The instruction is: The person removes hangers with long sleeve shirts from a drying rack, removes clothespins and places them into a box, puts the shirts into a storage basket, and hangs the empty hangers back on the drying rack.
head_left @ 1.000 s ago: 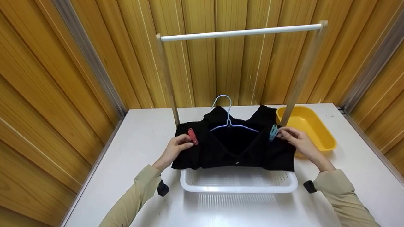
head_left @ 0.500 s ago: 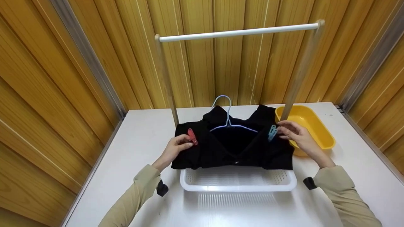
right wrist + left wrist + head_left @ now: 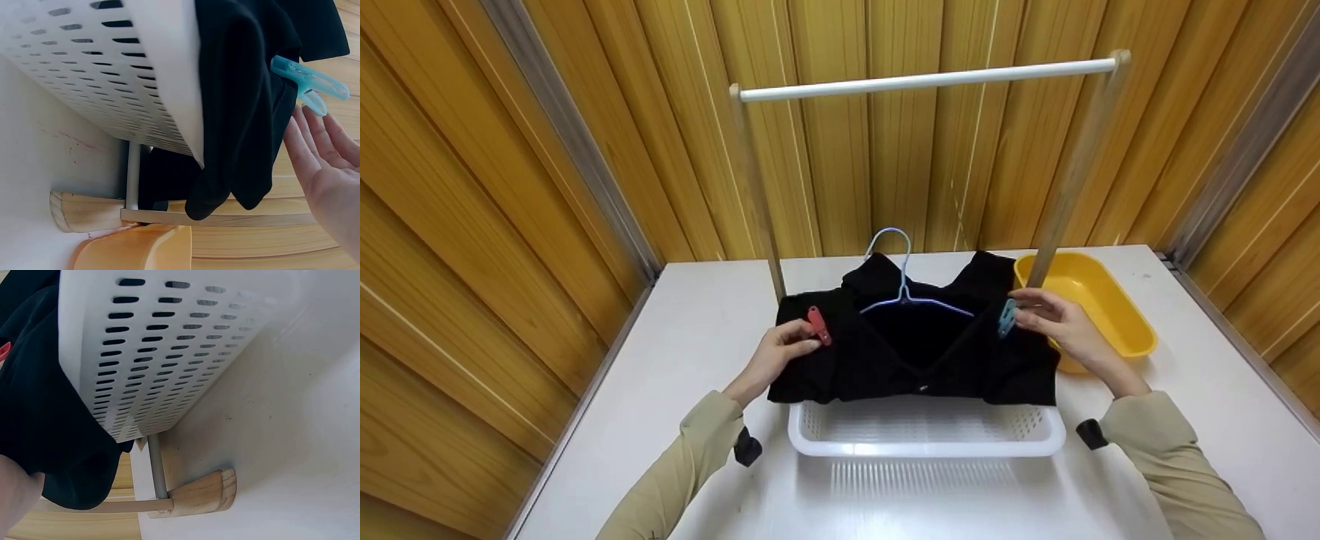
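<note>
A black V-neck garment (image 3: 877, 367) lies over the white basket with a pale blue wire hanger (image 3: 904, 289) inside its neckline. My left hand (image 3: 771, 352) pinches the red clothespin (image 3: 818, 325) at the garment's left shoulder. In the left wrist view only a sliver of that clothespin (image 3: 4, 351) shows. At the right shoulder, a blue clothespin (image 3: 1007, 318) is clipped to the cloth. My right hand (image 3: 1065, 330) is beside it; the right wrist view shows extended fingers (image 3: 329, 138) close to the clothespin's end (image 3: 315, 104), holding nothing.
The white perforated basket (image 3: 926, 450) stands on a white table (image 3: 697, 322). Behind it rises a rack with a white rail (image 3: 930, 81) and wooden posts (image 3: 1072, 180). A yellow tub (image 3: 1117, 315) is at the right. Wood-patterned walls (image 3: 840, 165) enclose the table.
My right hand has shifted slightly left and up, its fingers now nearer the blue clothespin's body. The left hand, red clothespin and garment have stayed nearly still.
</note>
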`<action>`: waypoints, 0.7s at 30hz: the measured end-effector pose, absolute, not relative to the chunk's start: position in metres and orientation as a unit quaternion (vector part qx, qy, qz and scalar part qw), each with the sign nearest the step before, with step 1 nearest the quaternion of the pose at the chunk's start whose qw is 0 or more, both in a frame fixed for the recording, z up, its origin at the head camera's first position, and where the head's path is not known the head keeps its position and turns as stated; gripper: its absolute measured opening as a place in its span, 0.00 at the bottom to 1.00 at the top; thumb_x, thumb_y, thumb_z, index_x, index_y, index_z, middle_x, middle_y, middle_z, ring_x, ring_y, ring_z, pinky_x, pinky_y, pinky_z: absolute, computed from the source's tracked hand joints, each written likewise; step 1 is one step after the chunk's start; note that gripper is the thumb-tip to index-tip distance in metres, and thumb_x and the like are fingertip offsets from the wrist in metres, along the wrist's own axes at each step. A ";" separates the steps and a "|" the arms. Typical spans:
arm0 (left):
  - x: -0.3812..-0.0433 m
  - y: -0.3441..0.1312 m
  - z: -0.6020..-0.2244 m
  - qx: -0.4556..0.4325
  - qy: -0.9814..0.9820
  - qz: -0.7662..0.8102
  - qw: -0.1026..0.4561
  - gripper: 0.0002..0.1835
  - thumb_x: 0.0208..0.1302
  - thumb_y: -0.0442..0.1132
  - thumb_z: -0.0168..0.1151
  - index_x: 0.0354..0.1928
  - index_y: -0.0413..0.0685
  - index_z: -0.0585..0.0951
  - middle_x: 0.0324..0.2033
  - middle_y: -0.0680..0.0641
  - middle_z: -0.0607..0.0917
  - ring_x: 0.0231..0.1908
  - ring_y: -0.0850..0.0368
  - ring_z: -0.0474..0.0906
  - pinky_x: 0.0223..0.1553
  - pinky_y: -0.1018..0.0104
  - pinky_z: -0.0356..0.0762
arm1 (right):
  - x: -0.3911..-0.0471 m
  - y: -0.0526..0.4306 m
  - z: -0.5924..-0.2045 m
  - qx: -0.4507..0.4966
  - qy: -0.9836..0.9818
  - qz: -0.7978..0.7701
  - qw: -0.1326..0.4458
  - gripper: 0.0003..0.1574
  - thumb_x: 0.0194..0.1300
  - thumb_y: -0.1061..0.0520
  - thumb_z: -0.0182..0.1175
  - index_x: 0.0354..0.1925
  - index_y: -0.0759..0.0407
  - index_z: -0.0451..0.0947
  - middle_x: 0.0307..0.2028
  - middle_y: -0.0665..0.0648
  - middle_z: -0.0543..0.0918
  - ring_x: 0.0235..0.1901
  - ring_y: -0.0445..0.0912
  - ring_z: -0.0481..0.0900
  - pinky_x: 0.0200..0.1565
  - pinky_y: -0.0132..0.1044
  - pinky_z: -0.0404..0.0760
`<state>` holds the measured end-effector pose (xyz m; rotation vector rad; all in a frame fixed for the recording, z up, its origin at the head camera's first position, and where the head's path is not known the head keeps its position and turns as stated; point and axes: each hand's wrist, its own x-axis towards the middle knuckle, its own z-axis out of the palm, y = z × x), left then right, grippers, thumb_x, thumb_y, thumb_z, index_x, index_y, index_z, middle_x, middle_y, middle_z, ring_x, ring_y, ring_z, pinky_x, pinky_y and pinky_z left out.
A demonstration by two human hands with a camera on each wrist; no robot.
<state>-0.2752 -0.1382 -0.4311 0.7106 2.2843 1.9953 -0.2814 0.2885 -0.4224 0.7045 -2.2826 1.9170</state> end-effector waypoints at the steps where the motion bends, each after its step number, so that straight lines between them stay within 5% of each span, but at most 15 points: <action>1: -0.275 -0.138 -0.431 0.228 0.734 0.639 0.011 0.07 0.56 0.24 0.58 0.35 0.24 0.73 0.32 0.41 0.77 0.33 0.56 0.70 0.38 0.67 0.66 | -0.282 0.288 -0.422 0.230 -0.749 0.621 0.037 0.22 0.63 0.69 0.53 0.54 0.78 0.64 0.49 0.72 0.70 0.42 0.45 0.76 0.42 0.34 0.74; 9: -0.275 -0.139 -0.431 0.224 0.735 0.640 0.015 0.08 0.56 0.24 0.58 0.36 0.24 0.73 0.32 0.42 0.78 0.33 0.57 0.70 0.38 0.67 0.66 | -0.282 0.287 -0.423 0.215 -0.778 0.589 0.039 0.20 0.61 0.66 0.57 0.51 0.74 0.70 0.46 0.69 0.75 0.40 0.42 0.77 0.42 0.29 0.73; 21: -0.276 -0.138 -0.433 0.229 0.733 0.640 0.012 0.07 0.56 0.24 0.58 0.35 0.24 0.74 0.31 0.40 0.78 0.33 0.57 0.71 0.38 0.68 0.67 | -0.282 0.288 -0.424 0.223 -0.731 0.644 0.026 0.17 0.59 0.72 0.55 0.46 0.84 0.67 0.39 0.61 0.79 0.36 0.43 0.79 0.37 0.34 0.76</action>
